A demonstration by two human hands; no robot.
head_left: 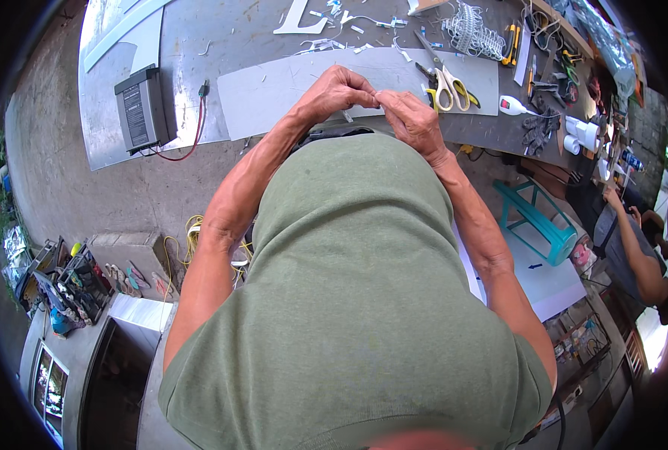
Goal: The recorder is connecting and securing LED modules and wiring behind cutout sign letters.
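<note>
Small pale strip (347, 116) just below left hand (339, 94), at bench's (233, 37) near edge. Left and right hand's (411, 120) fingers pinched together, tips meeting; anything gripped too small to tell. Scissors (440, 67) beside right hand.

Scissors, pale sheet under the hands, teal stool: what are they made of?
Scissors: greyish metal blades, likely steel; smooth cream handles, probably moulded plastic.
Pale sheet: thin, flat, mostly matte with fine marks; plastic or coated metal, can't tell.
Teal stool: likely moulded plastic, given uniform colour and rounded edges.
</note>
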